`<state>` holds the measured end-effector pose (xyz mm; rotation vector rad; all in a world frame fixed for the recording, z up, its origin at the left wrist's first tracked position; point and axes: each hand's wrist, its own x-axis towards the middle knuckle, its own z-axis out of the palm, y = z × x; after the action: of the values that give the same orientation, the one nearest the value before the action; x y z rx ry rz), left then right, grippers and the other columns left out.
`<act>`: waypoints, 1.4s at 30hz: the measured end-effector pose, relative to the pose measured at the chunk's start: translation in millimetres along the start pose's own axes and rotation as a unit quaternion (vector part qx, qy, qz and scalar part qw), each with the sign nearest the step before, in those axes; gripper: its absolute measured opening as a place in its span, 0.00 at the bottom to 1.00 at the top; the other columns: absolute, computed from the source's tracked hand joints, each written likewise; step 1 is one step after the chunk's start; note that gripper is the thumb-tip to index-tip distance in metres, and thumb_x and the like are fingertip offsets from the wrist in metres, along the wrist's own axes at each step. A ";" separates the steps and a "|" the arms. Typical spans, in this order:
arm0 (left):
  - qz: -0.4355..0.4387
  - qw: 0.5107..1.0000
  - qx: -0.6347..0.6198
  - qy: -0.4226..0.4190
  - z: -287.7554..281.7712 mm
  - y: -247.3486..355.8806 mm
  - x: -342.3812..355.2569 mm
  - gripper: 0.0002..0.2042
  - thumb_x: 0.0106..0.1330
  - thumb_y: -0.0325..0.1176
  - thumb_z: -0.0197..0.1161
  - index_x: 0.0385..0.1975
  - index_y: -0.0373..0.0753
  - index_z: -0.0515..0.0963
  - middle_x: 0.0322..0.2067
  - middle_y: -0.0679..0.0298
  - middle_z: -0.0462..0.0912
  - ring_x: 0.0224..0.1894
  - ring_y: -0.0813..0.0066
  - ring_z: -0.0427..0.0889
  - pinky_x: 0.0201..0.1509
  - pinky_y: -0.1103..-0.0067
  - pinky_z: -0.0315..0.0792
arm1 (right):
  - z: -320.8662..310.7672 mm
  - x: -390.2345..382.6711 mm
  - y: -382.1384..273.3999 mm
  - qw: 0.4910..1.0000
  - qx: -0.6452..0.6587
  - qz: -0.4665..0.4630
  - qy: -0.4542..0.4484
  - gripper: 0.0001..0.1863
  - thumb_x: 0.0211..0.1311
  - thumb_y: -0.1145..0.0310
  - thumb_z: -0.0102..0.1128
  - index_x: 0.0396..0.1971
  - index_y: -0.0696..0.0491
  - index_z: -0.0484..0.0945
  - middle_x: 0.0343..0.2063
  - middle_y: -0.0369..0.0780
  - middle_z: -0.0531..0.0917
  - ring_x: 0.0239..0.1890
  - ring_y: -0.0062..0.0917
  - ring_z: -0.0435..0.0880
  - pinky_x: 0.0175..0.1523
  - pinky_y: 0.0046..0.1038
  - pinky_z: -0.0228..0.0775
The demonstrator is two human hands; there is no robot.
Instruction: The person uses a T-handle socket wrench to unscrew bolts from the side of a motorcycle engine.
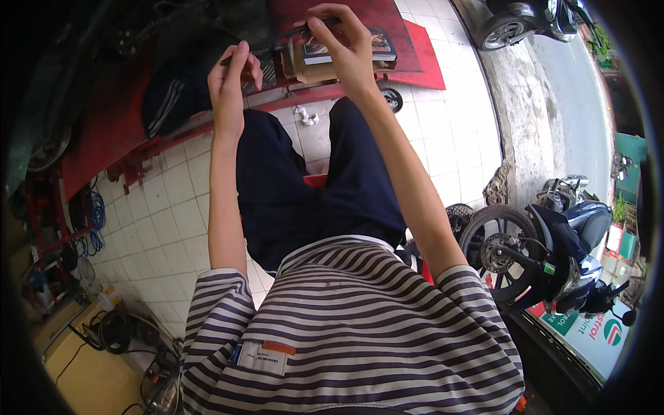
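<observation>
My left hand is raised in front of the red lift platform, thumb and fingers pinched together. A small dark brownish bit shows at its fingertips, too small to name. To the right, my right hand is held over an open brown cardboard box, its thumb and index finger closed. Something thin and dark shows by those fingertips; its kind cannot be made out. In or on the cardboard box lies a flat box with a dark printed top, partly hidden behind my right hand.
The red lift platform spans the far side, with a dark cloth with white stripes on it. Crumpled white paper and a small wheel are near its edge. A motorbike stands at right; blue hose hangs at left.
</observation>
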<state>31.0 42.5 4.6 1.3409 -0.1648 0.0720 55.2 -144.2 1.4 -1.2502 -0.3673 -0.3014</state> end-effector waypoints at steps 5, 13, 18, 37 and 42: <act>0.035 0.996 -0.034 0.080 2.4 -17.1 12.6 0.10 0.73 0.38 0.56 0.35 0.37 0.73 0.29 0.67 0.75 0.32 0.79 0.75 0.38 0.80 0.70 | -2.8 8.5 -0.4 0.996 -0.086 0.021 0.013 0.12 0.69 0.70 0.59 0.48 0.59 0.81 0.33 0.37 0.86 0.32 0.14 0.82 0.39 0.18 0.74; 0.017 0.990 -0.090 -0.106 27.3 -46.0 70.8 0.39 0.66 0.60 0.30 0.56 0.28 0.72 0.47 0.51 0.80 0.50 0.64 0.77 0.57 0.67 0.66 | -8.2 48.2 5.7 0.996 -0.048 0.068 0.028 0.13 0.68 0.68 0.62 0.49 0.53 0.83 0.32 0.30 0.83 0.28 0.09 0.75 0.34 0.15 0.69; 0.038 0.992 -0.059 -0.106 12.6 -64.3 84.0 0.40 0.62 0.63 0.26 0.46 0.30 0.73 0.36 0.58 0.75 0.40 0.67 0.72 0.50 0.71 0.64 | -19.4 28.3 8.0 0.994 -0.066 0.090 -0.007 0.15 0.70 0.66 0.59 0.52 0.54 0.81 0.34 0.34 0.86 0.32 0.12 0.80 0.36 0.17 0.72; 0.113 0.986 0.121 0.017 21.4 -75.4 69.6 0.22 0.66 0.33 0.68 0.22 0.45 0.56 0.22 0.77 0.52 0.26 0.88 0.51 0.31 0.85 0.54 | -131.8 3.4 63.1 0.883 -0.386 0.262 -0.056 0.22 0.71 0.65 0.55 0.62 0.53 0.74 0.22 0.32 0.82 0.20 0.09 0.63 0.24 0.17 0.60; 0.115 0.990 0.081 0.019 24.2 -77.8 75.5 0.23 0.63 0.20 0.66 0.19 0.44 0.55 0.21 0.77 0.51 0.25 0.88 0.50 0.32 0.86 0.51 | -152.9 -1.2 113.8 0.757 -0.628 0.171 -0.057 0.20 0.55 0.51 0.68 0.41 0.50 0.84 0.29 0.46 0.86 0.34 0.44 0.85 0.45 0.43 0.77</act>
<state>115.0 -2.0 -52.9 1.4763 -0.2859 0.3101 117.6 -257.6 -138.6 -2.6439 0.0366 -0.1252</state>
